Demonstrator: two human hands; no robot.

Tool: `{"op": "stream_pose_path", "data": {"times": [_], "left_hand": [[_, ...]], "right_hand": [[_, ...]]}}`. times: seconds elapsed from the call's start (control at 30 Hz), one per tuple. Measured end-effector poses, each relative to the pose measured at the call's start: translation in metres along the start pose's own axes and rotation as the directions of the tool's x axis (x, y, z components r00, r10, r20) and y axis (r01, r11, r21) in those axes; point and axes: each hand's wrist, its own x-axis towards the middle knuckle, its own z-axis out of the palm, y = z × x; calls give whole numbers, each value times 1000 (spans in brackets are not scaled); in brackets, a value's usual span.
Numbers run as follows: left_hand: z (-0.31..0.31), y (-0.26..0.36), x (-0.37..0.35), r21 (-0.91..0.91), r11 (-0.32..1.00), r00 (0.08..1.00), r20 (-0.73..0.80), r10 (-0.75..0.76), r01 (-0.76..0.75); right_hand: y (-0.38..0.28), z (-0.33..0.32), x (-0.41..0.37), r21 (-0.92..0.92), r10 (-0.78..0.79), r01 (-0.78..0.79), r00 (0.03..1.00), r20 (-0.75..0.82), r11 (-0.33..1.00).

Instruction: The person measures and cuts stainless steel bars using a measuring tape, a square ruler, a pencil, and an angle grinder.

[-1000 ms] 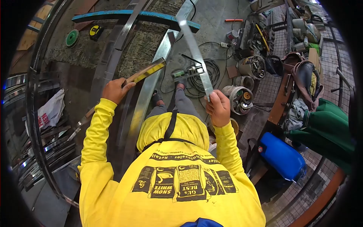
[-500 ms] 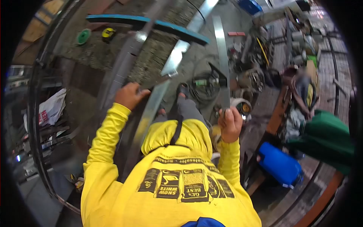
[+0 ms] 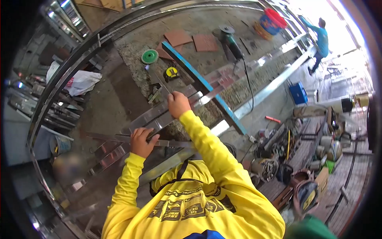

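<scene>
My left hand is closed around a flat metal bar that lies crosswise over long shiny metal tubes. Farther forward, my right hand grips a thin metal strip, seen nearly edge-on and pointing up and to the left. Its lower end is hidden in my fingers. Beyond that hand lie a yellow and black tape measure and a green round disc. A blue-edged bar crosses the tubes to the right.
An angle grinder with a cord lies beyond the tubes, near brown tiles. A red and blue bucket stands farther off. A person in teal is at the far right. Tools crowd a slatted bench; a metal frame curves along the left.
The view has swung, bringing in the grinder, bucket and other person. My right hand has moved from the right side to over the tubes. My left hand now sits lower, on the bar.
</scene>
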Motion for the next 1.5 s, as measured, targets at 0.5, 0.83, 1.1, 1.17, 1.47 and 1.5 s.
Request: {"op": "stream_pose_path", "data": {"times": [0.5,0.83,1.1,1.17,1.47,1.5], "left_hand": [[22,61,5,147,917,920,-188,-343,372],[14,66,-26,113,866,861,-228,-454,487],[-1,80,-53,222,851,872,-246,-423,475],[-9,91,-37,203,865,880,-242,-409,458],[16,183,77,-602,780,979,18,-201,171],[35,187,86,-718,683,990,118,-75,137]], "right_hand": [[49,19,115,213,21,-28,999,32,977],[16,-155,193,-525,-629,453,746,-219,721],[189,-277,387,-565,403,-423,900,-167,709],[202,-282,399,-571,368,-375,920,-133,731],[90,-304,192,33,-33,41,974,-225,999],[80,-299,151,123,-85,117,967,-242,985]]}}
